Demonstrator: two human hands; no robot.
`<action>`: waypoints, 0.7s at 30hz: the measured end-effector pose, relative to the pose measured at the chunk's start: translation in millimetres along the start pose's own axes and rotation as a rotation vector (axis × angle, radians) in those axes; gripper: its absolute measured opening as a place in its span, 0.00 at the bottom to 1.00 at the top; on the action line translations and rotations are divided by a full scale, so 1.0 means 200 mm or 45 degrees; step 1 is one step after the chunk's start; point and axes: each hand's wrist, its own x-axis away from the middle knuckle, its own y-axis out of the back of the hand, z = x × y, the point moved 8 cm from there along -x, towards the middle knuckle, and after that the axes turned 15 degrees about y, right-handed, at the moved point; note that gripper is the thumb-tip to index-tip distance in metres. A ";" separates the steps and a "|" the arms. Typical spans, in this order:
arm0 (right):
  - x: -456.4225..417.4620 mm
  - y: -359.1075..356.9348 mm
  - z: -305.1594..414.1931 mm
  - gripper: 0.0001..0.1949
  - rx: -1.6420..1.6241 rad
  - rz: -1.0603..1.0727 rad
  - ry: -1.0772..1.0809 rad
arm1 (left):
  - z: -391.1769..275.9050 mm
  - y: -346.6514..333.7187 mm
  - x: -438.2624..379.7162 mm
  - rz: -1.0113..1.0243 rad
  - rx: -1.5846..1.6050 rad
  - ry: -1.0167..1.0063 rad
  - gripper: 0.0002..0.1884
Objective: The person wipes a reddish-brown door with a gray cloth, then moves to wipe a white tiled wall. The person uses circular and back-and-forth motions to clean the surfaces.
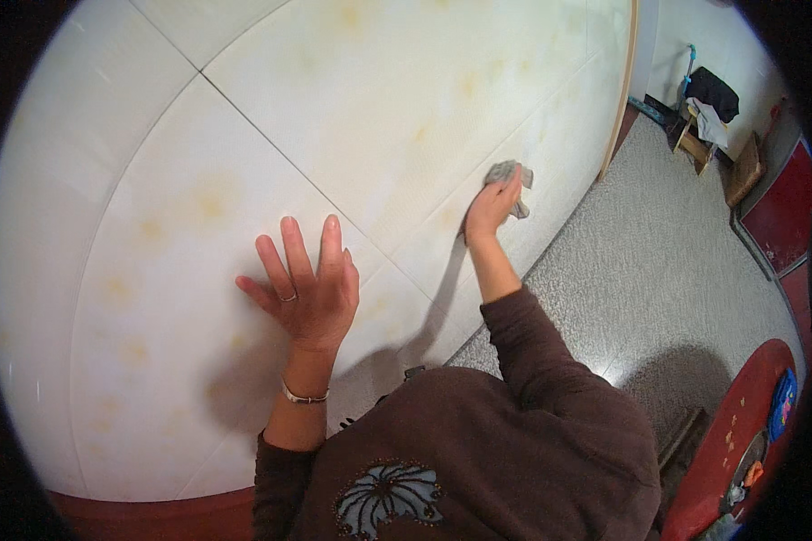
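A pale tiled wall (pixel 379 115) with yellowish patches and thin dark joints fills most of the view before me. My right hand (pixel 490 209) presses a crumpled grey cloth (pixel 502 172) to the tiles, low on the wall near the floor. Parts of the cloth stick out past the fingers on both sides. My left hand (pixel 314 297), with a ring and a wrist band, is held up at the wall with its fingers apart and nothing in it. Whether its palm touches the tiles is not clear.
Grey speckled floor (pixel 656 237) runs along the wall. A red round table (pixel 724 439) with several items, including a blue package (pixel 782 406), stands at lower right. A small wooden stool (pixel 693 145) with a black item (pixel 714 93) stands at far right.
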 end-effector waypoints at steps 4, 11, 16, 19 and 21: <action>0.06 -0.07 0.74 0.31 -0.194 0.323 0.639 | -0.01 0.03 -0.03 -0.035 -0.018 0.019 0.28; -0.02 -0.12 1.35 0.25 -0.571 0.467 1.437 | 0.00 -0.01 0.01 0.008 -0.022 0.014 0.30; -0.50 -0.20 0.82 0.22 -0.294 -0.035 0.840 | 0.03 -0.05 0.06 0.013 -0.033 0.024 0.31; -0.61 -0.20 0.08 0.23 -0.239 -0.059 0.101 | 0.02 -0.08 0.05 0.022 -0.045 0.009 0.31; -0.39 -0.15 -0.06 0.24 -0.331 -0.072 -0.309 | 0.06 -0.11 0.04 0.035 -0.073 0.013 0.30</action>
